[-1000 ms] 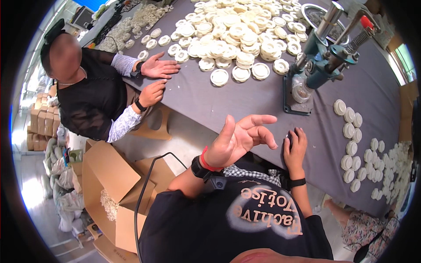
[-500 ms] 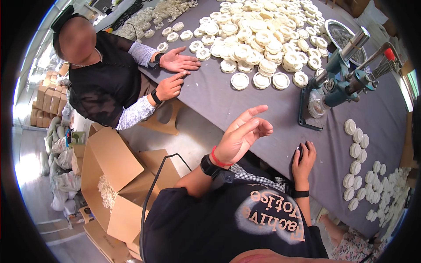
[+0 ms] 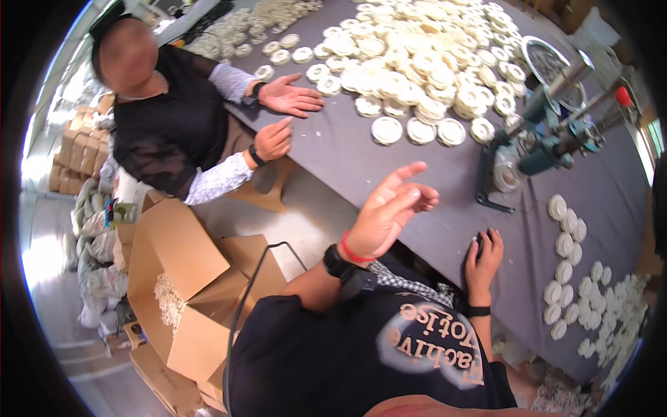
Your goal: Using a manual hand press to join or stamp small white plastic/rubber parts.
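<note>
My left hand [image 3: 394, 210] is raised above the near table edge, with its fingers apart and nothing in them. A red string bracelet [image 3: 354, 251] and a black watch [image 3: 337, 263] circle that wrist. On the grey tablecloth to the right rests my right hand [image 3: 484, 263], its fingers curled round a small dark object [image 3: 475, 247] that is mostly hidden. A green hand press [image 3: 542, 149] stands beyond it, with a round white piece [image 3: 506, 176] at its base. Ahead of my left hand, several round white plastic rings [image 3: 386, 131] lie along the front of a large heap [image 3: 417, 62].
Across the table's left corner, a co-worker rests one open hand [image 3: 292, 96] beside the heap and holds the other [image 3: 274, 139] closer in. Stacked white discs [image 3: 564, 243] line the right side. An open carton [image 3: 177, 243] stands lower left. A metal bowl [image 3: 538, 52] sits behind the press.
The co-worker's nearer hand has drawn back from the other and its fingers have curled in. My hands keep nearly the same pose, while the whole view has shifted slightly.
</note>
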A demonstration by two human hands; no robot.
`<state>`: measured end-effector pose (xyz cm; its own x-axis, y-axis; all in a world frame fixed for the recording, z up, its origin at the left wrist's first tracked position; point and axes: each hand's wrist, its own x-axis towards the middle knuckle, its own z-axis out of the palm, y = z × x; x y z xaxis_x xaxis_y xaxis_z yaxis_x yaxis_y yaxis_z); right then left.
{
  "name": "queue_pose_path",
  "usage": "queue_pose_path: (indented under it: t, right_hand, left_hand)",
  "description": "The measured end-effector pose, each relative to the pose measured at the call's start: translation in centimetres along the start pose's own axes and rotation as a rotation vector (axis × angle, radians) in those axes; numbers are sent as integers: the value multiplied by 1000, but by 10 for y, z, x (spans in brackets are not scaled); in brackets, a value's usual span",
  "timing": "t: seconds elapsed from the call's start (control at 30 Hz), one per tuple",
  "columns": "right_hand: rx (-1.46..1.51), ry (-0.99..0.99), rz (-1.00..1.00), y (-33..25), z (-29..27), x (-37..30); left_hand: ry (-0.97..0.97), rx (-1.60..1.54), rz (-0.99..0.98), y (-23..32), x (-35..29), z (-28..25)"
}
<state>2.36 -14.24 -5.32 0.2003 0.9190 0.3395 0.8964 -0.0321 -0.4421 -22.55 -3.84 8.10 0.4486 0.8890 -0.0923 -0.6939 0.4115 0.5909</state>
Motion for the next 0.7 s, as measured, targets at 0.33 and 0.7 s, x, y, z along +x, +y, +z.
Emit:
queue_pose_path:
  t: [0.33, 0.7]
  right_hand:
    - [11, 17, -1, 1, 5, 5]
    - [14, 7, 4, 4, 5, 1]
  left_hand:
    - [72, 503, 151, 1, -2, 17]
    - [109, 616, 100, 4, -6, 31]
